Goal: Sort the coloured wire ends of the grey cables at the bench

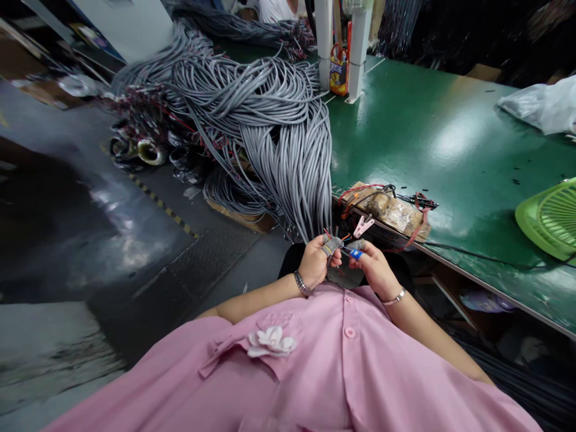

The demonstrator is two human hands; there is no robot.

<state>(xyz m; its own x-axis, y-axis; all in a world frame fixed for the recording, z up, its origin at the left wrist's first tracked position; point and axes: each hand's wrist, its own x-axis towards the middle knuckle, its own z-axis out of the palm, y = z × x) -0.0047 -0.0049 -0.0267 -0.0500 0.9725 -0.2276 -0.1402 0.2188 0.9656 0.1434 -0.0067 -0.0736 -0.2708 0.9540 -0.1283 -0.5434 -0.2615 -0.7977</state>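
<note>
I have both hands drawn together before the pink shirt (315, 360), fingertips nearly meeting at coloured wire ends (345, 238).
My left hand (318, 261), forearm slanting inward, grips the wires between capped fingertips; my right hand (376, 270), elbow wide and fingers curled, pinches a thin dark piece (346, 248), wire or tool I can't tell. Just beyond the right hand sits a pink clip (363, 226); grey cables (288, 162) stretch ahead of the left, the green surface (427, 132) ahead-right.
</note>
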